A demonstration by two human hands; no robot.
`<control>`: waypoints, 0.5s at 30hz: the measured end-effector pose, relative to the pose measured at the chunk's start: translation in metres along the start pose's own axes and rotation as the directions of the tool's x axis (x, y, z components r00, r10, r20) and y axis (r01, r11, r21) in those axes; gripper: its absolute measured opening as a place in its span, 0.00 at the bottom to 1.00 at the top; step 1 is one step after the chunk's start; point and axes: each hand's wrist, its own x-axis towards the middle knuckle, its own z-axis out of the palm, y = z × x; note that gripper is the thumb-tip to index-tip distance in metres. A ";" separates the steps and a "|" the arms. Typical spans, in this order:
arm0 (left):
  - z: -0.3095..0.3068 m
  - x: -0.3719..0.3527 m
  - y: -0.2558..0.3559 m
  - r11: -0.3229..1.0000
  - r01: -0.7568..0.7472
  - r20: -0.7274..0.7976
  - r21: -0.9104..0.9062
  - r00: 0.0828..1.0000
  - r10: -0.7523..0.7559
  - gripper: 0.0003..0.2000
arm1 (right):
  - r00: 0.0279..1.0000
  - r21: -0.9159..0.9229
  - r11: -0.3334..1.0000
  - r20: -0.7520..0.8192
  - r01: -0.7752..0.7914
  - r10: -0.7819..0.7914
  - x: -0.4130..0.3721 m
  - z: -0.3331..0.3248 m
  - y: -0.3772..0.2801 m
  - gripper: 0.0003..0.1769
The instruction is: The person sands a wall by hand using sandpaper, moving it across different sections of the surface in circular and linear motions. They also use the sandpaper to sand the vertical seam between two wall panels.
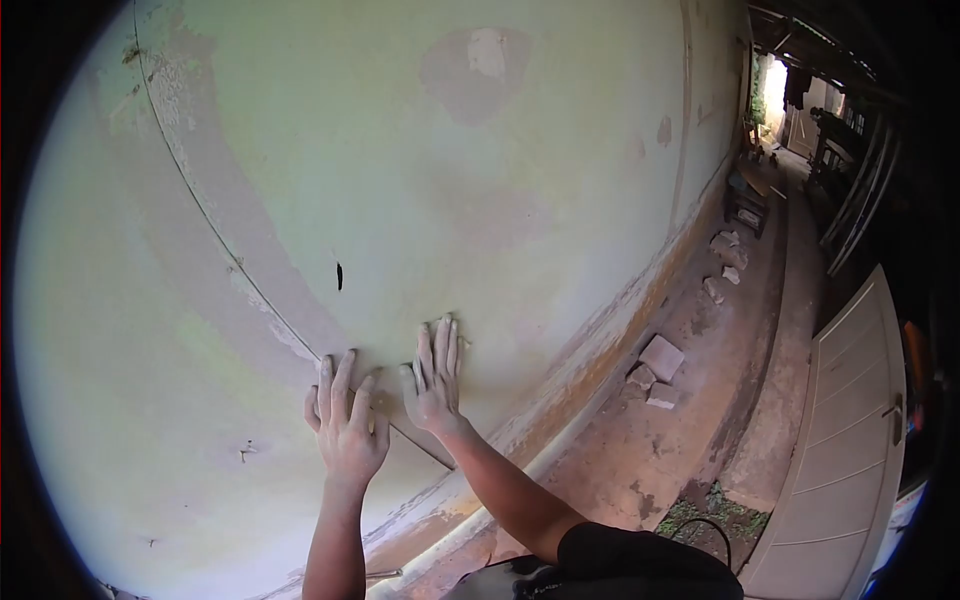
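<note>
Both of my hands reach up to a pale green, patchy wall (400,200). My left hand (348,425) has its fingers spread, with the fingertips at a long dark seam (210,222) that runs diagonally down the wall. To its right, my right hand (435,385) lies with outstretched fingers against the wall, above the lower part of the seam. Pale dust coats both hands, and neither holds anything. A small dark slot (339,276) shows in the wall above my left hand.
A worn ledge (560,405) runs along the wall's base. Broken blocks (661,358) and rubble lie on the concrete floor to the right. A pale door (840,440) stands at the lower right, and metal poles (865,195) lean farther back.
</note>
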 end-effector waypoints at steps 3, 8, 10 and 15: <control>0.005 -0.013 -0.009 0.995 0.033 0.017 0.098 0.999 -0.035 0.29 | 0.999 -0.037 0.998 0.003 -0.042 0.042 0.005 -0.011 0.061 0.41; 0.000 -0.033 -0.024 0.967 0.164 0.010 0.194 0.986 -0.169 0.29 | 0.695 0.481 0.775 -0.384 -0.411 0.607 0.060 -0.035 0.190 0.38; 0.004 -0.032 -0.022 0.964 0.177 -0.006 0.199 0.984 -0.180 0.29 | 0.719 0.407 0.811 -0.396 -0.420 0.571 0.084 -0.037 0.149 0.39; 0.030 -0.004 -0.017 0.975 0.159 -0.198 0.158 0.972 -0.126 0.29 | 0.986 -0.122 0.992 -0.153 0.046 -0.065 0.057 -0.009 -0.014 0.40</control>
